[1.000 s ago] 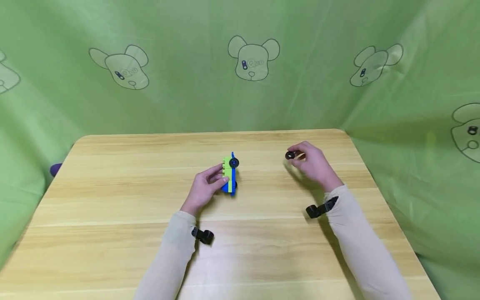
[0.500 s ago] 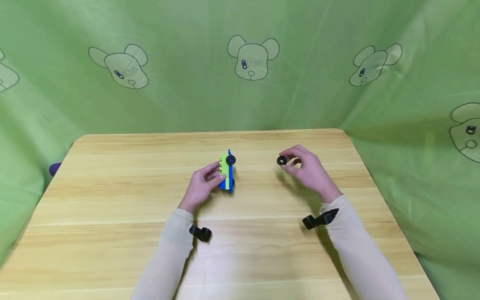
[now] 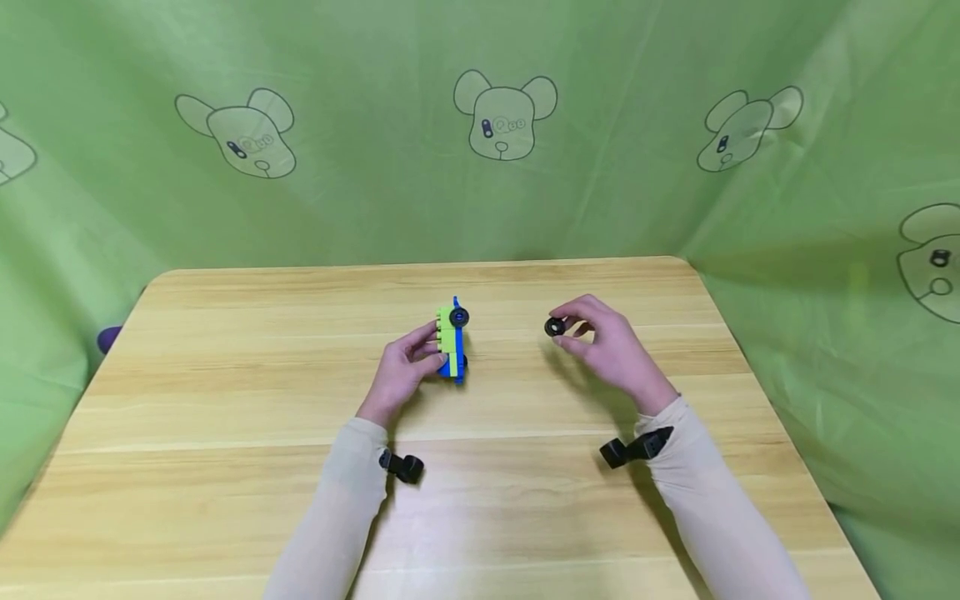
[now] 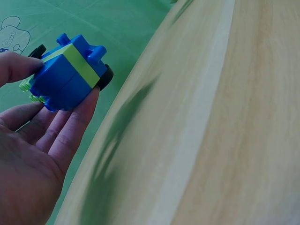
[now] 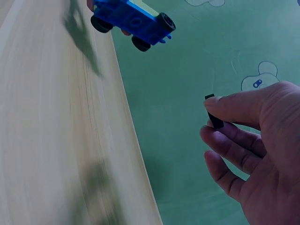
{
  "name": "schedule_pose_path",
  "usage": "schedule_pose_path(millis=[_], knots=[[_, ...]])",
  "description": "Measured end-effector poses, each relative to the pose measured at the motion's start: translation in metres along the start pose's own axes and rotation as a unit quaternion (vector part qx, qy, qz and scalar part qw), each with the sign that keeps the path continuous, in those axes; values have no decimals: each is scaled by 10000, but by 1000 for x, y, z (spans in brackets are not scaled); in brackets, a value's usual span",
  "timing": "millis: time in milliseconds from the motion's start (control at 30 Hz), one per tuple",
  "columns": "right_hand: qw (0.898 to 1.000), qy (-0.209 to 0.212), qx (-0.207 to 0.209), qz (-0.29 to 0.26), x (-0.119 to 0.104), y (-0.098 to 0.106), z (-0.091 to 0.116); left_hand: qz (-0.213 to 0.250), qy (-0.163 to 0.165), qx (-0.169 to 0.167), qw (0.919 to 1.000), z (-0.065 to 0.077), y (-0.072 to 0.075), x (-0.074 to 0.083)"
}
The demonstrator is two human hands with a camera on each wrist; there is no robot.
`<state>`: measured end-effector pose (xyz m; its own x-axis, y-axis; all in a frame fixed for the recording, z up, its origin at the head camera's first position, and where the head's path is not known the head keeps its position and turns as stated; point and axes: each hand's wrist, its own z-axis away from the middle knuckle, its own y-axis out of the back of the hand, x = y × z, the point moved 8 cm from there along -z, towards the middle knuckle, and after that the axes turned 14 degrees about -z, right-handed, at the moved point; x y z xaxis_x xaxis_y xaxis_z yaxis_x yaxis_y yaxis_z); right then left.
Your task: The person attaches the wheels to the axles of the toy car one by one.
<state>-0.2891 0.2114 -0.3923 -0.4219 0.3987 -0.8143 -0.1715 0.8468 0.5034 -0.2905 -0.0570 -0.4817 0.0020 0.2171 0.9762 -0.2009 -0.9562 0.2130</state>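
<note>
A toy car (image 3: 450,342) of blue and lime-green building bricks is tipped on its side above the table, pinched by my left hand (image 3: 399,373) between thumb and fingers. Its blue underside (image 5: 133,18) and several black wheels show in the right wrist view. From the left wrist, I see one blue end of the car (image 4: 65,77) with a green band. My right hand (image 3: 613,352) pinches a small black tyre (image 3: 554,327) with a hole through it, seen edge-on in the right wrist view. A gap separates the tyre from the car.
Both hands are over the wooden table (image 3: 525,500), whose far edge meets a green curtain (image 3: 360,200) printed with bear heads. Another curtain side hangs along the right. Something purple (image 3: 109,338) pokes out past the left edge. Black cameras (image 3: 405,468) sit on both wrists.
My right hand has carried the tyre leftward and slightly nearer to me, closing part of the gap to the car. The left hand with the car has shifted slightly left.
</note>
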Motion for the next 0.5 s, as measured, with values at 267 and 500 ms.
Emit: schedule_pose_path(millis=[267, 500], knots=[[9999, 74, -117, -22, -11, -8, 2, 161, -81, -73, 9998, 0, -1, 2], [9995, 223, -202, 31, -20, -19, 6, 150, -246, -152, 9995, 2, -3, 5]])
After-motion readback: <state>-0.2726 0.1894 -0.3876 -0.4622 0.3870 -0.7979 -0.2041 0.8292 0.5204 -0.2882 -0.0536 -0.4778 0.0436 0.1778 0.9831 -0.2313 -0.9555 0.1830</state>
